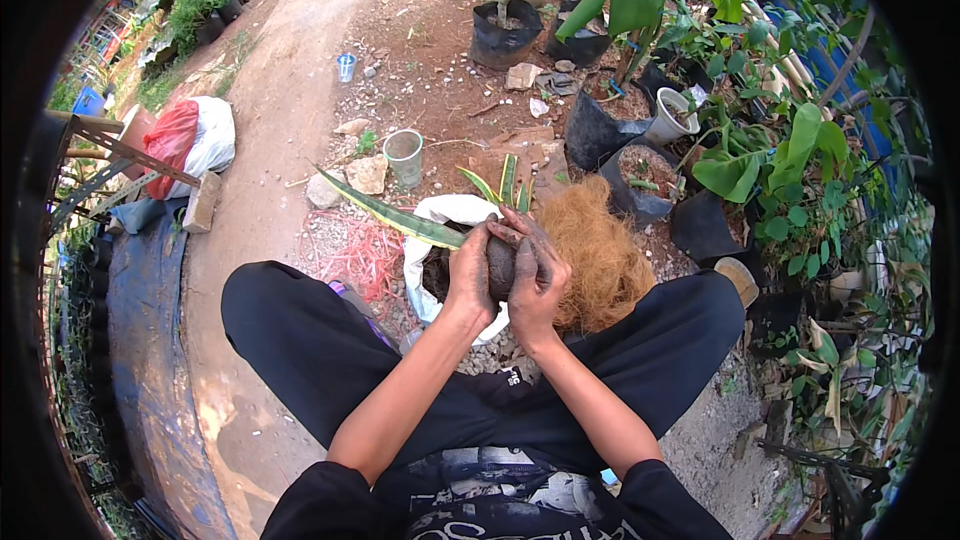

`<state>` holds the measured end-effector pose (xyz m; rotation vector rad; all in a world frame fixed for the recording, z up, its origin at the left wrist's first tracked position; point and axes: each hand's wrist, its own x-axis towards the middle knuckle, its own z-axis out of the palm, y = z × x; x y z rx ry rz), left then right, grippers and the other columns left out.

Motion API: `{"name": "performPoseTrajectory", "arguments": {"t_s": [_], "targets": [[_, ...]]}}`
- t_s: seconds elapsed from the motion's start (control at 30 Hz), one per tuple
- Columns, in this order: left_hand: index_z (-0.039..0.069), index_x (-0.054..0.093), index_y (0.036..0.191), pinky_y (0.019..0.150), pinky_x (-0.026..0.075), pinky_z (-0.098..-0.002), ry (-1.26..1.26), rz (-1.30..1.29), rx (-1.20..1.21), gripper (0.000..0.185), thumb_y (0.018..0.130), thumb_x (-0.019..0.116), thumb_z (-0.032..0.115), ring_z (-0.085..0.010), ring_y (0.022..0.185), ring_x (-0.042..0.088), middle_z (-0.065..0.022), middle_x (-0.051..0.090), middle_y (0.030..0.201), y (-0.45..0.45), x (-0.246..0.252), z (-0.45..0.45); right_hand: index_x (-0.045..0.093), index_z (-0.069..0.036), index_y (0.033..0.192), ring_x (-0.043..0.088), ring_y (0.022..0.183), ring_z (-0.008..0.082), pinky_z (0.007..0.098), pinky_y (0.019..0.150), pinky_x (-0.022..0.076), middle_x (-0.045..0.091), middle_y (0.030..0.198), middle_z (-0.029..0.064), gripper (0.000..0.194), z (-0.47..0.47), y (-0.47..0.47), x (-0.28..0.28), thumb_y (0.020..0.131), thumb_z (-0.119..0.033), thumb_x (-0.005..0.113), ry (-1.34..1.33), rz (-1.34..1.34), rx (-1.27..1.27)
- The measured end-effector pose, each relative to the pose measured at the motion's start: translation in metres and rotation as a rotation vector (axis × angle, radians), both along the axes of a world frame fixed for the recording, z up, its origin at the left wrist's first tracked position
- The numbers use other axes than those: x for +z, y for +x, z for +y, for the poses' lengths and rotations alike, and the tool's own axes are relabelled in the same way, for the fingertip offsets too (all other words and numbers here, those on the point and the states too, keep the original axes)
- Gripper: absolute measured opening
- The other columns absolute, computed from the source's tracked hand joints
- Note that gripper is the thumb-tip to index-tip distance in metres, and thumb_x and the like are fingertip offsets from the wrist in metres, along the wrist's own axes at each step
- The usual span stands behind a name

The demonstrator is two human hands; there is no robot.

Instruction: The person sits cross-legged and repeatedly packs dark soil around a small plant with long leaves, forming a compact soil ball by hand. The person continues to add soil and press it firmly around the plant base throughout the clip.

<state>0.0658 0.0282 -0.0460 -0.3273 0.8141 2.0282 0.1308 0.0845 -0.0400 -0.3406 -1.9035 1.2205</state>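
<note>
Both of my soil-stained hands are cupped around a dark ball of wet soil (501, 268). My left hand (471, 270) presses on its left side, my right hand (541, 274) on its right. A long snake plant leaf (390, 217), green with yellow edges, sticks out to the upper left from beside my left hand; its base is hidden by the fingers. Below the hands stands a white sack (412, 270) with its rim rolled down and dark soil (435, 274) inside. More snake plant leaves (508, 178) show just beyond the sack.
Brown coconut fibre (600, 255) lies heaped right of the sack. Pink plastic twine (364, 255) is scattered at the left. A clear plastic cup (405, 157) stands by stones (367, 175) ahead. Black planter bags (637, 180) and a white pot (673, 116) crowd the right.
</note>
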Motion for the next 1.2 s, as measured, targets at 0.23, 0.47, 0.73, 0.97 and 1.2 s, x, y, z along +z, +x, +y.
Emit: {"name": "performPoseTrajectory", "arguments": {"t_s": [0.23,0.47,0.73,0.97,1.2], "targets": [[-0.006,0.066,0.094,0.079,0.048,-0.026,-0.149,0.649,-0.064,0.02,0.09,0.054,0.01,-0.0136,0.087,0.061,-0.0105,0.068,0.098,-0.006,-0.002,-0.003,0.046,0.002,0.134,0.036,0.135,0.0268,0.0373,0.112,0.0228,0.04,0.144,0.0183,0.052,0.016,-0.009,0.0,0.101,-0.036,0.033,-0.315,0.0,0.103],[-0.006,0.065,0.108,0.082,0.047,-0.026,-0.054,0.62,-0.153,0.025,0.09,0.054,0.009,-0.0136,0.089,0.061,-0.0103,0.068,0.092,-0.017,0.001,-0.008,0.027,-0.016,0.149,0.027,0.138,0.0185,0.0346,0.112,0.0216,0.025,0.154,0.0032,0.075,0.028,-0.006,0.004,0.094,-0.066,0.02,-0.898,-0.005,0.475],[-0.004,0.063,0.09,0.075,0.046,-0.028,-0.111,0.655,-0.168,0.027,0.093,0.051,0.019,-0.0146,0.078,0.059,-0.0104,0.064,0.084,-0.008,0.006,-0.004,0.022,-0.016,0.15,0.031,0.135,0.0175,0.0357,0.11,0.0273,0.024,0.154,0.0091,0.081,0.027,-0.006,0.004,0.09,-0.071,0.026,-0.988,-0.14,0.289],[0.004,0.06,0.094,0.076,0.054,-0.033,0.069,-0.054,0.023,0.027,0.093,0.052,0.03,-0.018,0.08,0.063,-0.0081,0.063,0.089,-0.009,0.006,-0.001,0.045,-0.008,0.137,0.043,0.13,0.0284,0.0435,0.107,0.034,0.04,0.143,0.0168,0.064,0.011,-0.005,0.0,0.093,-0.054,0.042,-0.247,0.147,0.263],[0.01,0.058,0.095,0.069,0.054,-0.0266,0.349,-0.305,0.063,0.017,0.095,0.046,0.022,-0.0143,0.071,0.06,-0.0022,0.06,0.084,-0.008,-0.006,-0.006,0.068,0.001,0.088,0.065,0.097,0.033,0.0413,0.086,0.0503,0.069,0.097,0.014,0.02,0.005,-0.014,-0.004,0.07,-0.007,0.066,0.246,0.013,-0.038]]}}
